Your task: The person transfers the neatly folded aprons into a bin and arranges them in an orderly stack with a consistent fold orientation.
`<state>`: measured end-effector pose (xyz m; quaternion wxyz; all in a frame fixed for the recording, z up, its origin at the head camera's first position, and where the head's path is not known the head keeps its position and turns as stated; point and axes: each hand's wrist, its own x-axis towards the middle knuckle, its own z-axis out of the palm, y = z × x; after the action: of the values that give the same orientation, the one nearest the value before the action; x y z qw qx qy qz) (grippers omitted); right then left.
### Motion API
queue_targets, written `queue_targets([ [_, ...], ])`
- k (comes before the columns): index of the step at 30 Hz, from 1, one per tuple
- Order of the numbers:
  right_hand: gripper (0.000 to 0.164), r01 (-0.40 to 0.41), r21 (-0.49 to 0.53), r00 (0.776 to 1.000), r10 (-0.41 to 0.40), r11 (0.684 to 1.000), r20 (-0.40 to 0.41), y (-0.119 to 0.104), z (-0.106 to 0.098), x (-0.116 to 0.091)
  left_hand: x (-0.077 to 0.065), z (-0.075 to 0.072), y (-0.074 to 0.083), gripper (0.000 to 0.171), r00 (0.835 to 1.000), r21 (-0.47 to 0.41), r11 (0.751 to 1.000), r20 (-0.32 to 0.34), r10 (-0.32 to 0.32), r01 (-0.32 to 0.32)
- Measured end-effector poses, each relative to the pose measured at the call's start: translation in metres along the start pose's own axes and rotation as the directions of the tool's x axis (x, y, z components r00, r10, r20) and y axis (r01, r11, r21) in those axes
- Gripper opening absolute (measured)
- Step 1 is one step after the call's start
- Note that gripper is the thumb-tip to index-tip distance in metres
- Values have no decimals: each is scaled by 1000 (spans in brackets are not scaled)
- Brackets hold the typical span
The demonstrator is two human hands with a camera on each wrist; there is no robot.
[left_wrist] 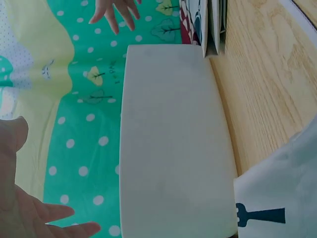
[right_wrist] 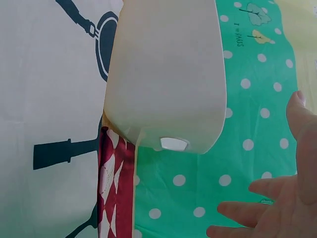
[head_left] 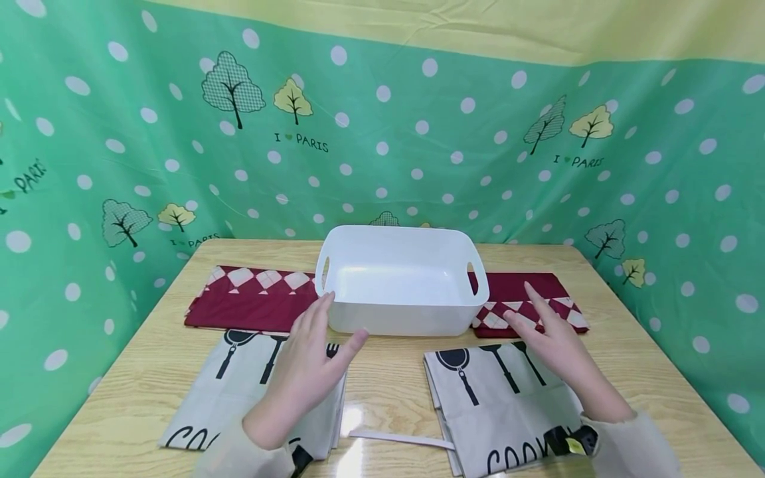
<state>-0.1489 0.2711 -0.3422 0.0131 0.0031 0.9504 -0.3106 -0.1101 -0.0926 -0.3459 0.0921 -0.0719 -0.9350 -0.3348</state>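
Note:
A white plastic bin [head_left: 406,320] with a cut-out handle at each end stands upright at the back middle of the table. My left hand [head_left: 313,362] is held with fingers spread near the bin's left front corner, above a folded white cloth [head_left: 206,395] printed with black cooking tools. To the right, my right hand [head_left: 558,348] has its fingers extended over a similar folded white cloth [head_left: 502,411] and points toward the bin. Both palms hold nothing. In the right wrist view, the right fingers [right_wrist: 247,213] appear apart from the bin [right_wrist: 166,74].
Folded burgundy cloths with white diamond patterns lie on both sides of the bin, one left [head_left: 251,309], one right [head_left: 520,285]. A narrow white strip [head_left: 400,438] lies between the printed cloths. A green polka-dot curtain [head_left: 382,126] hangs behind the wooden table [head_left: 382,385].

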Motion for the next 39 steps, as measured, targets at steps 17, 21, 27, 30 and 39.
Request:
queue_targets([
  [17,89,-100,-10,993,101,995,62,16,2,-3,-8,15,6,88,991,-141,984,90,-97,110],
  [21,91,-129,-6,989,129,992,79,18,2,-4,-9,19,8,87,991,-176,979,100,-84,101],
  [27,89,-124,-2,988,124,992,92,23,3,-5,-10,23,11,84,986,-248,961,145,-88,122],
  [30,87,-108,-7,990,108,994,93,26,4,-6,-11,27,11,82,985,-299,946,155,-81,125],
  [39,89,-115,5,988,114,993,105,31,5,-7,-11,36,14,83,974,-398,907,218,-55,140],
])
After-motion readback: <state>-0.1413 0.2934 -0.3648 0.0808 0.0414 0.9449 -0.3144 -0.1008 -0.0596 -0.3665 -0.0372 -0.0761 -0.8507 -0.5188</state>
